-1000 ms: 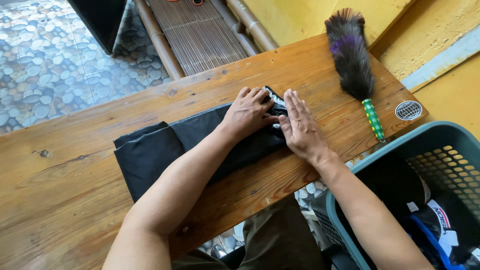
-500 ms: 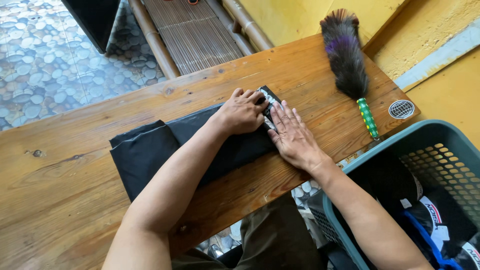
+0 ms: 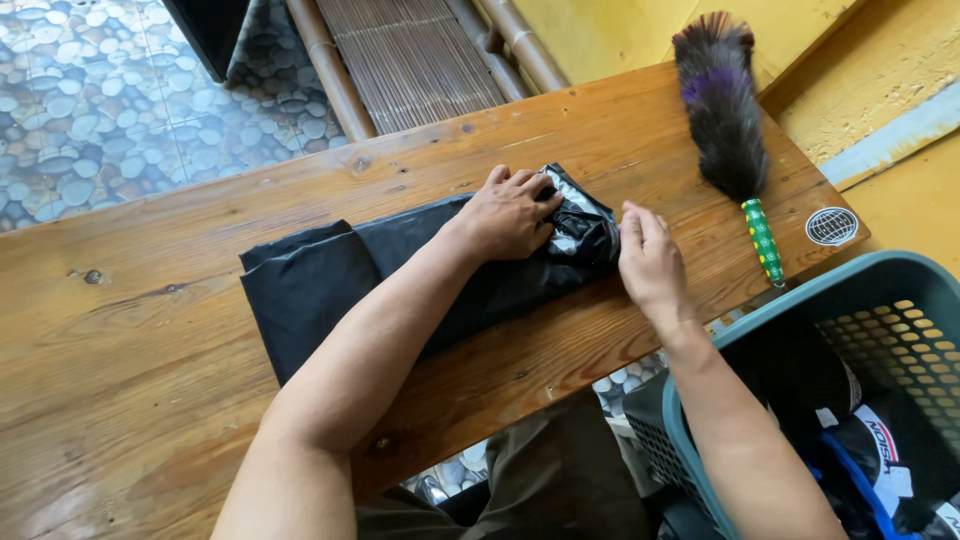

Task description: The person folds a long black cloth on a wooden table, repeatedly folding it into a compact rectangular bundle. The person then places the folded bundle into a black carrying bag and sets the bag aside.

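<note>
Wooden table point(image 3: 150, 400) fills my view; at 4 o'clock a teal basket point(image 3: 760, 310) holds clothes. My right hand point(image 3: 650, 262) lies flat, fingers loose, touching the black garment point(image 3: 400, 275), whose long axis runs 8 to 2 o'clock. My left hand point(image 3: 510, 212) curls, gripping its rolled end. Farther, a feather duster point(image 3: 725, 130) and round white sticker point(image 3: 832, 226) sit at 2 o'clock.

Feather duster point(image 3: 722, 110) with green handle lying on the wooden table point(image 3: 120, 330), round sticker point(image 3: 832, 226) near its corner, teal laundry basket point(image 3: 800, 300) beside the table, pebble floor point(image 3: 90, 100), bamboo bench point(image 3: 420, 50).
</note>
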